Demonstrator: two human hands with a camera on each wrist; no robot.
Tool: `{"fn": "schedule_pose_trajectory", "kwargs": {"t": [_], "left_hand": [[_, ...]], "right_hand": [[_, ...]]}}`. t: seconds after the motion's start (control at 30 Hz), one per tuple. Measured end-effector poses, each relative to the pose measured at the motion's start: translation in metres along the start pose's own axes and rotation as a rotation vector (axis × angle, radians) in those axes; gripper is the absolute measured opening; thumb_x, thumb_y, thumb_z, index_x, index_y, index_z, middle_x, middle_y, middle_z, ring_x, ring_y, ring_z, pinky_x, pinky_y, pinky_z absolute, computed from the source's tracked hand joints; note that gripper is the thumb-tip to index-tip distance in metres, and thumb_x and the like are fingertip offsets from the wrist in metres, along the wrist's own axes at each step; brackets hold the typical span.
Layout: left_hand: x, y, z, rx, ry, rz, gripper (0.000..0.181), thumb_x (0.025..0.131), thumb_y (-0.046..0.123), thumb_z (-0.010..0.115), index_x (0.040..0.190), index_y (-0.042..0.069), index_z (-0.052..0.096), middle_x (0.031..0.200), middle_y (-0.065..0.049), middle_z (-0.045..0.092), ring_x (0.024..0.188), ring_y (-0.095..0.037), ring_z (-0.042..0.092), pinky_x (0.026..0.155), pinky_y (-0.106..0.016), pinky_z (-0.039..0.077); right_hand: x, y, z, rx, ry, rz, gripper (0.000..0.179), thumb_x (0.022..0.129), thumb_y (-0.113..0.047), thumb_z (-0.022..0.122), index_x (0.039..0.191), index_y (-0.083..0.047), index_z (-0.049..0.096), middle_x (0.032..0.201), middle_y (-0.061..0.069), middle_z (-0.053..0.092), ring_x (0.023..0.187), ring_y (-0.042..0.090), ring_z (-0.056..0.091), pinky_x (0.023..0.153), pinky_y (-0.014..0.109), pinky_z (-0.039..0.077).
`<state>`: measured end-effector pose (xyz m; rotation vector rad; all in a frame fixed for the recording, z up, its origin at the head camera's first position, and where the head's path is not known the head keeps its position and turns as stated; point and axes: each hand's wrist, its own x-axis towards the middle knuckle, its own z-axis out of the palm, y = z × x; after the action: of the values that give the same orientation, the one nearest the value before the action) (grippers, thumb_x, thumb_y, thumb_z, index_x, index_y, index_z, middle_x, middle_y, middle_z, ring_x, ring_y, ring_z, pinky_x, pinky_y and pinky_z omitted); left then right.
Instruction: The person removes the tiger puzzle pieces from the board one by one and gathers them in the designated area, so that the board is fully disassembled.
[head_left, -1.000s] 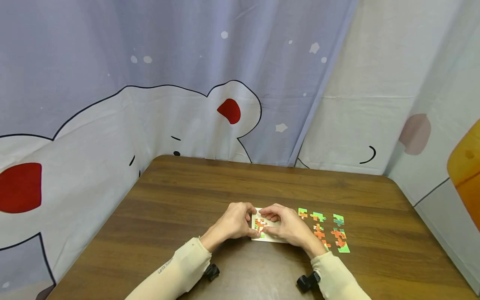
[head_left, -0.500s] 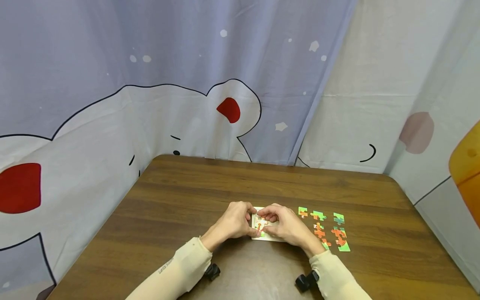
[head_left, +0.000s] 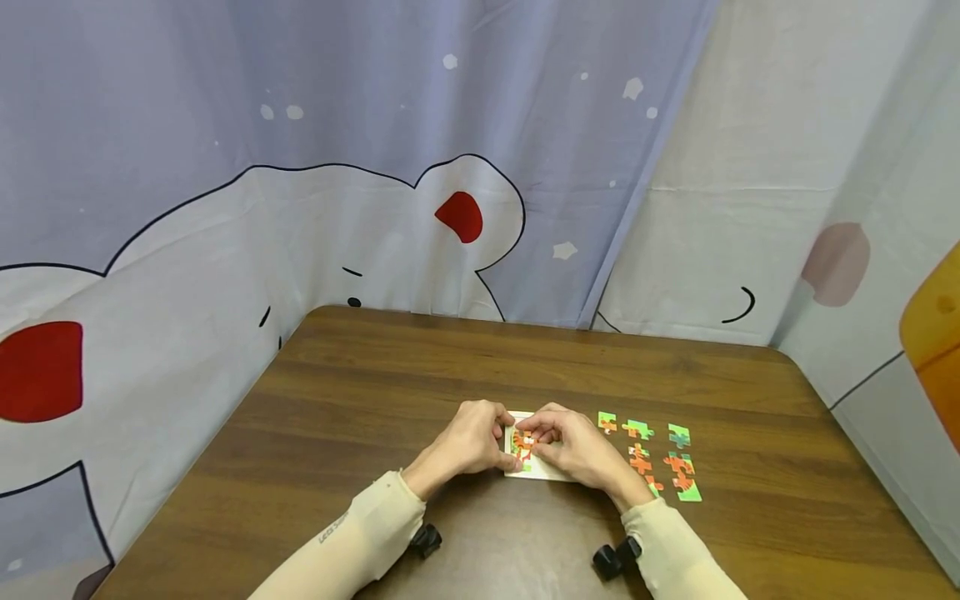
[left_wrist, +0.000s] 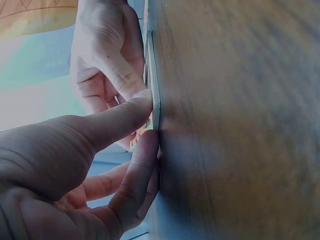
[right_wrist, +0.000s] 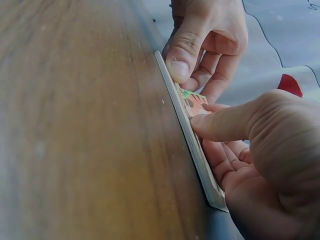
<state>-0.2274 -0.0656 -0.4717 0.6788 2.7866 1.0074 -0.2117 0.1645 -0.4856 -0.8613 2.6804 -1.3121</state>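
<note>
A pale, thin puzzle board (head_left: pixel 551 472) lies flat on the wooden table between both hands. Orange and green jigsaw pieces (head_left: pixel 519 443) sit at its left end. My left hand (head_left: pixel 472 439) grips the board's left end, its thumb at the near corner and its index finger at the far one. From the right, my right hand (head_left: pixel 573 447) reaches over the board and pinches at a jigsaw piece beside the others, thumb on the near side, fingers beyond. In the right wrist view the thumb presses at the edge of the orange-green pieces (right_wrist: pixel 193 103). The fingers hide much of the held piece.
Right of the board, loose jigsaw pieces lie in rough columns: a corner piece (head_left: pixel 607 422), a green-orange one (head_left: pixel 637 430), a green-teal one (head_left: pixel 678 435) and several orange ones nearer. A printed curtain (head_left: pixel 375 208) hangs behind the table (head_left: pixel 360 367).
My right fingers and thumb have shifted slightly over the pieces at the board's left end. The left hand stays at the board's edge, and the loose pieces lie as before.
</note>
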Motion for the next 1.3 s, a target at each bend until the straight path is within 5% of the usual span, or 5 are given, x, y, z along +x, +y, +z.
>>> {"fn": "schedule_pose_trajectory", "kwargs": {"t": [0.27,0.47,0.9,1.3], "left_hand": [[0.023,-0.041,0.028,0.026,0.021,-0.003,0.071,0.061,0.041,0.112,0.119,0.013,0.082,0.085,0.01,0.068,0.077,-0.006,0.063,0.068,-0.024,0.054],[0.018,-0.033,0.024,0.042,0.022,0.002,0.073,0.06,0.041,0.113,0.119,0.011,0.083,0.087,0.006,0.07,0.08,-0.009,0.065,0.072,-0.026,0.057],[0.013,-0.026,0.02,0.032,0.03,0.034,0.063,0.067,0.036,0.111,0.116,0.008,0.082,0.088,0.003,0.07,0.081,-0.013,0.065,0.071,-0.028,0.056],[0.0,0.0,0.0,0.006,0.011,0.015,0.06,0.068,0.029,0.11,0.115,0.004,0.082,0.086,0.001,0.07,0.08,-0.014,0.064,0.072,-0.029,0.056]], "right_hand": [[0.003,-0.002,-0.003,-0.023,-0.002,-0.036,0.031,0.096,0.007,0.078,0.124,-0.005,0.081,0.106,0.004,0.077,0.091,0.011,0.071,0.083,0.029,0.061],[0.002,-0.003,-0.005,0.021,0.006,0.057,0.022,0.096,0.0,0.083,0.116,-0.01,0.081,0.1,0.004,0.079,0.089,0.012,0.071,0.081,0.027,0.06],[-0.001,0.002,-0.014,0.095,0.015,0.106,0.022,0.099,-0.001,0.081,0.121,-0.006,0.081,0.101,0.004,0.078,0.09,0.014,0.071,0.078,0.026,0.059],[-0.004,0.001,-0.031,0.16,0.069,0.107,0.022,0.1,-0.001,0.08,0.123,0.001,0.08,0.103,0.011,0.079,0.091,0.017,0.072,0.076,0.024,0.06]]}}
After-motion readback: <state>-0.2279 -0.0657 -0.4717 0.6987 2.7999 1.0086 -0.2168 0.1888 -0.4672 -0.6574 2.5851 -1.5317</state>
